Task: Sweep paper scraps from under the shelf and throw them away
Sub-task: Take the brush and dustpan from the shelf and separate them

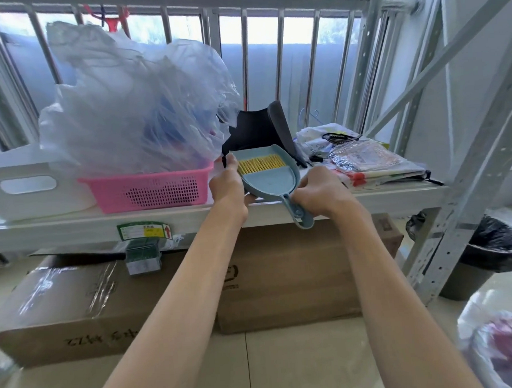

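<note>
a white bin (26, 188) sits at the left end of the shelf (190, 216), then one pink basket (147, 189) with a clear plastic bag (131, 105) bulging out of it. just right of the basket, the left hand (227, 185) grips the left rim of one blue dustpan (267, 178), thumb on top and fingers curled beneath. the dustpan rests on the shelf's front edge, long axis running from its wide mouth at the back to the handle (299, 213), which points toward the person and slightly right, jutting past the edge. a yellow brush (260, 164) lies across the inside of the pan near the mouth. the right hand (323, 193) is closed around the handle. behind the pan is a dark cloth item (257, 128); to the right, flat packets (365, 161). under the shelf stand two cardboard boxes, one left (76, 304) and one right (288, 275). at far right on the floor, one bin with a black liner (494, 246).
</note>
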A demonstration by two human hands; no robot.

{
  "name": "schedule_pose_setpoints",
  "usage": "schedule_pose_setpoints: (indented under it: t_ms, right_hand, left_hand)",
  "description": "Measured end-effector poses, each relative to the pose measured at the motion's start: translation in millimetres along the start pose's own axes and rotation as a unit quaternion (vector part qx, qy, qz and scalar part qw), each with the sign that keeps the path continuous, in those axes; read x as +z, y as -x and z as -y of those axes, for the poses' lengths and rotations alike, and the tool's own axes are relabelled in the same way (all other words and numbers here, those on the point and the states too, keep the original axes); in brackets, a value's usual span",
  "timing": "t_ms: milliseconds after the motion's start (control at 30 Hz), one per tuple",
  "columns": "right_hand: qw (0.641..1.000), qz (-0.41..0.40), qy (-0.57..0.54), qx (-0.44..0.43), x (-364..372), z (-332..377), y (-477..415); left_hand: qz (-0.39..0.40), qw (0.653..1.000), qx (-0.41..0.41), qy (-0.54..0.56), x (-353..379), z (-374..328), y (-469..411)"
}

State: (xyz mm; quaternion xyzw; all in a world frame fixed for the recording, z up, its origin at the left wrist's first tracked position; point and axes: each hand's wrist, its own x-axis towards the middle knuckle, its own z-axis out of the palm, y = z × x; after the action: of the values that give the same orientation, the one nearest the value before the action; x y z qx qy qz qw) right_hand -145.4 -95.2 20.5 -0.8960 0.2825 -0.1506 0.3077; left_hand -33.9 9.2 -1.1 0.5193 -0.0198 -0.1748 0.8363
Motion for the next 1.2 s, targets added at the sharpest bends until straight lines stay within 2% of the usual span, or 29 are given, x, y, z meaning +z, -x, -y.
schedule_pose_setpoints:
  t_ms: [167, 300, 500, 900, 1200]
  right_hand:
    - [0.998, -0.043, -0.028, -0.033, -1, 2, 3]
    - [0.993, -0.077, -0.082, -0.028, 12, -6, 9]
    - [0.983, -0.163, -0.089, -0.010, 29, -16, -1]
    - [0.975, -0.197, -0.101, 0.001, 42, -12, -6]
    - [0.977, -0.198, -0.075, 0.005, 38, -6, -4]
  left_hand:
    - [0.051, 0.999, 0.018, 0.002, 3, -12, -5]
    - [0.100, 0.995, 0.016, -0.002, 6, -11, -12]
    - [0.136, 0.990, 0.038, -0.012, 14, -3, -18]
    - [0.161, 0.983, 0.088, 0.032, 19, 0, -23]
    - [0.166, 0.981, 0.095, 0.038, 25, -2, -17]
